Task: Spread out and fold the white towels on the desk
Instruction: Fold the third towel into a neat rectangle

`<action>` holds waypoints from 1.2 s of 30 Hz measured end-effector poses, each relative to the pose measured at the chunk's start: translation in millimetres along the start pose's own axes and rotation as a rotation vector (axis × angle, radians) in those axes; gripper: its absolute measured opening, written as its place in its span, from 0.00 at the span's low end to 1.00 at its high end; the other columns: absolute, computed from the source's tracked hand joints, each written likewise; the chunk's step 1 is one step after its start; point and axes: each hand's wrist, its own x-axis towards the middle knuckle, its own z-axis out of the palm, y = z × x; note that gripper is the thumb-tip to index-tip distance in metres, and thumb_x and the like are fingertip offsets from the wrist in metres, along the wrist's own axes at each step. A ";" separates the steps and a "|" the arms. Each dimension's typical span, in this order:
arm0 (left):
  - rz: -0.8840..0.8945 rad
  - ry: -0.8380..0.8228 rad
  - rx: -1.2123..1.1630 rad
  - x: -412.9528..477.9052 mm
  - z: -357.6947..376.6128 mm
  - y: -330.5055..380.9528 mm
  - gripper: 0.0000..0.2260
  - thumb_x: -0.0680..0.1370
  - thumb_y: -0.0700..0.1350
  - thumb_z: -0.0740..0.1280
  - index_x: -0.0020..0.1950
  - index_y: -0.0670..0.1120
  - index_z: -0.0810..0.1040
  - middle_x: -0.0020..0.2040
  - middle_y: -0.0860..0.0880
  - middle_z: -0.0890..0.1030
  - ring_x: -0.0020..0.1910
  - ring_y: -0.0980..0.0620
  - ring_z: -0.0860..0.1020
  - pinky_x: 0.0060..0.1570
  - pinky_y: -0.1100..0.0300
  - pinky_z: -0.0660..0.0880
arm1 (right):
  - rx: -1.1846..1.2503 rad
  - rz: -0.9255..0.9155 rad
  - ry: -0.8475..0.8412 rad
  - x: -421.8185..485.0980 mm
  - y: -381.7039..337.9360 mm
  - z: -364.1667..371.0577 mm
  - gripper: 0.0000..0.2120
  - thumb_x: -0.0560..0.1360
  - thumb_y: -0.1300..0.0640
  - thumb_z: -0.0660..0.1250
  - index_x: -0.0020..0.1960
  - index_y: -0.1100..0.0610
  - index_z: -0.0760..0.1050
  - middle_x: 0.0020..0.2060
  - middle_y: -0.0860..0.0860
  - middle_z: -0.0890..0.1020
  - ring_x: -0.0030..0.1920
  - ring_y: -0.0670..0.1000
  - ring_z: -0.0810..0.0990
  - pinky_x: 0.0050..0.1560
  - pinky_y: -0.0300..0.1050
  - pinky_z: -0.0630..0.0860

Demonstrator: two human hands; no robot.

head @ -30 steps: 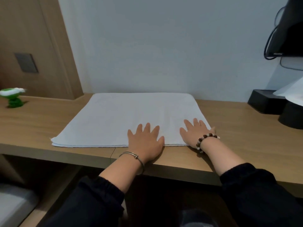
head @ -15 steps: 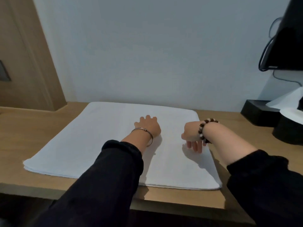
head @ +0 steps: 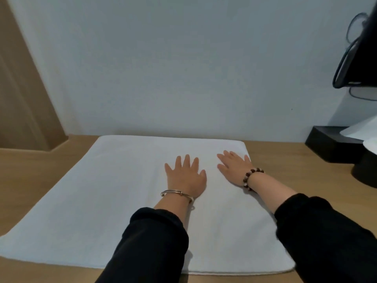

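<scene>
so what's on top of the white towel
Two hands press flat on the white cloth towel: left hand near its middle, right hand by its far right corner. Its near edge is partly hidden by black sleeves.

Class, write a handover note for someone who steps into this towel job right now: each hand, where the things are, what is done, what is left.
Left hand: open, palm flat on the white towel, just right of its middle.
Right hand: open, flat on the towel near its far right corner.
Towel: lies flat and smooth on the desk, far edge close to the wall.
Done: the towel is spread out. Whether it is already folded once I cannot tell.
Left: fold it; neither hand grips an edge yet.
</scene>
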 end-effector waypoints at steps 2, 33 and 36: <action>0.002 0.004 -0.004 0.1 0.5 0.9 0.25 0.80 0.56 0.44 0.77 0.53 0.48 0.78 0.50 0.46 0.76 0.46 0.44 0.70 0.37 0.44 | 0.201 -0.054 0.235 4.0 17.1 -3.7 0.18 0.81 0.55 0.56 0.68 0.59 0.70 0.72 0.58 0.64 0.73 0.57 0.59 0.70 0.57 0.55; 0.063 0.107 -0.009 6.8 5.2 -3.3 0.23 0.81 0.46 0.48 0.77 0.45 0.53 0.78 0.48 0.54 0.76 0.49 0.50 0.72 0.44 0.49 | -0.011 0.072 0.039 -15.5 -25.0 9.3 0.26 0.81 0.47 0.41 0.78 0.51 0.46 0.77 0.50 0.45 0.77 0.50 0.43 0.74 0.56 0.42; 0.093 0.024 -0.012 8.4 0.5 -3.7 0.24 0.81 0.51 0.47 0.77 0.49 0.51 0.78 0.49 0.51 0.76 0.48 0.48 0.72 0.42 0.47 | -0.024 0.055 0.041 -15.4 -26.0 0.0 0.25 0.82 0.48 0.42 0.78 0.52 0.47 0.77 0.51 0.46 0.77 0.50 0.44 0.74 0.56 0.43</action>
